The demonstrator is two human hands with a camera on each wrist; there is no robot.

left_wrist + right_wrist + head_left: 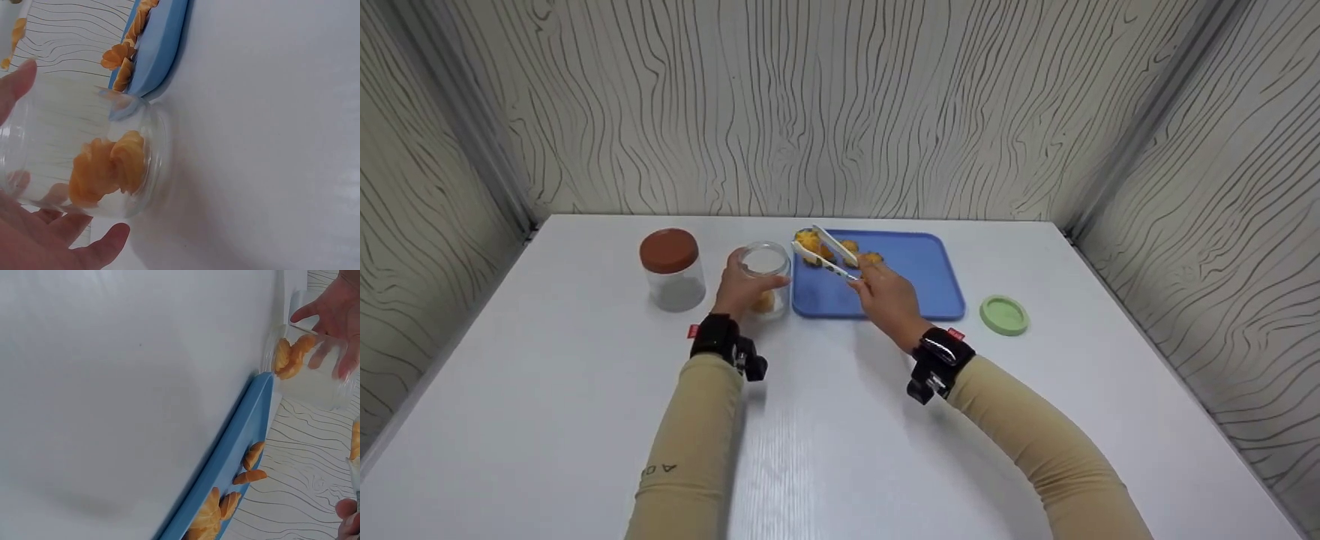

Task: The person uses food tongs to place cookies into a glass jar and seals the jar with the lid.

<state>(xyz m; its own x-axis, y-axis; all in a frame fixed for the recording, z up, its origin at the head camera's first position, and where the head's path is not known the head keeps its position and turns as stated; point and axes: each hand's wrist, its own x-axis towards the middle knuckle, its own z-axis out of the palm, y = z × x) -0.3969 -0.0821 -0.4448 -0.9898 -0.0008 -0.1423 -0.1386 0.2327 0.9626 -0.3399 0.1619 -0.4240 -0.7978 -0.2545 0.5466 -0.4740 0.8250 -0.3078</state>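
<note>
My left hand (741, 288) grips a clear lidless jar (50, 132), its fingers and thumb around the side. Inside, near the bottom, lie swirled golden-orange pastries (109, 169). My right hand (889, 301) holds white tongs (834, 245) over the left end of a blue tray (922, 281). Between the tong tips is a ridged golden pastry (355, 440), raised above the tray and close to the jar's mouth. Several more pastries (205, 517) lie on the tray; in the head view the tongs overlap some of them.
Left of my left hand stands another clear jar (676, 291) with a red-brown lid (669, 251). A round light-green lid (1003, 315) lies right of the tray. Wood-patterned panels (780, 112) enclose the white table (825, 420) at the back and sides.
</note>
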